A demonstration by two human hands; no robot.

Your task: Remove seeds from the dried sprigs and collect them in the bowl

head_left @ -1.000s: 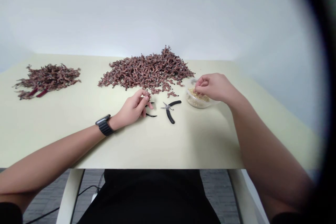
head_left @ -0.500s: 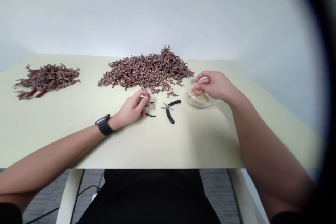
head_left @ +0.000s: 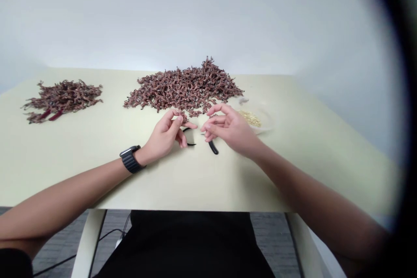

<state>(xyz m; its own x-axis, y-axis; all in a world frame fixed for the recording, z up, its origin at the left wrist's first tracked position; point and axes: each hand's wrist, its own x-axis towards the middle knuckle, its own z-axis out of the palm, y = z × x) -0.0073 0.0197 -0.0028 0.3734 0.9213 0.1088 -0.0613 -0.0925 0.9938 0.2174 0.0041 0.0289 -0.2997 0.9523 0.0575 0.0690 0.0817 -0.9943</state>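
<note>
My left hand (head_left: pixel 164 132) pinches a small reddish-brown figure-like piece (head_left: pixel 182 115) between thumb and index finger, its other fingers loosely apart. Close by on the right, my right hand (head_left: pixel 233 132) has its thumb and fingertips drawn together. Whatever may be between those tips is too small to make out. Beneath the right hand lies a pair of pliers, with one black handle (head_left: pixel 213 147) showing and the rest mostly covered. By the left fingers are the thin black curved handles (head_left: pixel 190 144) of another tool, partly hidden. A clear plastic bowl (head_left: pixel 267 124) of small gold-coloured bits (head_left: pixel 250 118) stands behind my right wrist.
A large heap of reddish-brown pieces (head_left: pixel 185 89) spreads across the back middle of the table. A smaller heap (head_left: pixel 67 97) is at the left, with red-handled items (head_left: pixel 55 115) at its front. The wall (head_left: pixel 182 17) rises behind the table.
My right hand has left the bowl and moved left, close to my left hand, now covering most of the pliers. The left hand still holds the brown piece, its middle finger more extended.
</note>
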